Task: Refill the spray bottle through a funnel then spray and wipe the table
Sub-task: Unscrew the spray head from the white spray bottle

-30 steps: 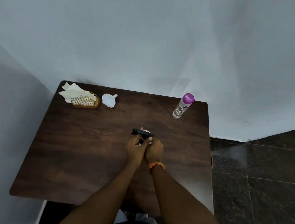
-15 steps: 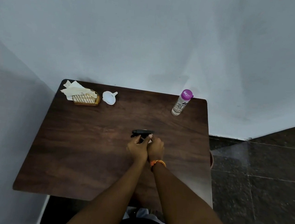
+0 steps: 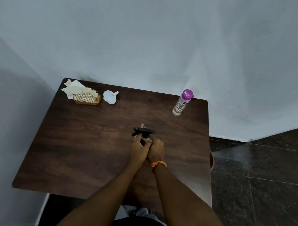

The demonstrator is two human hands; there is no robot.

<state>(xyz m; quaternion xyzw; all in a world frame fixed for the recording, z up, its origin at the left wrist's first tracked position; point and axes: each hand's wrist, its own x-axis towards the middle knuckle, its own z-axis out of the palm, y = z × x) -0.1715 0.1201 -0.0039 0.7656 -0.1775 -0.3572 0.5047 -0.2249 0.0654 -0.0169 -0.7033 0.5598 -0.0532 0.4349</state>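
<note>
A spray bottle with a black trigger head (image 3: 143, 131) stands at the middle of the dark wooden table (image 3: 88, 143). My left hand (image 3: 139, 149) wraps the bottle's neck just below the head, one finger pointing up behind it. My right hand (image 3: 156, 150), with an orange wristband, grips the bottle body from the right; the body is mostly hidden by both hands. A white funnel (image 3: 110, 97) lies at the back, left of centre. A clear refill bottle with a purple cap (image 3: 182, 103) stands at the back right.
A wire basket holding pale tissues (image 3: 85, 95) sits at the back left corner. Walls close the table in at the back and the left. A dark tiled floor (image 3: 265, 177) lies to the right, with a brownish round object (image 3: 212, 160) at the table's right edge.
Both hands stay on the spray bottle. My left hand has shifted its grip near the trigger head, and a finger now sticks up behind it. The view has tilted slightly.
</note>
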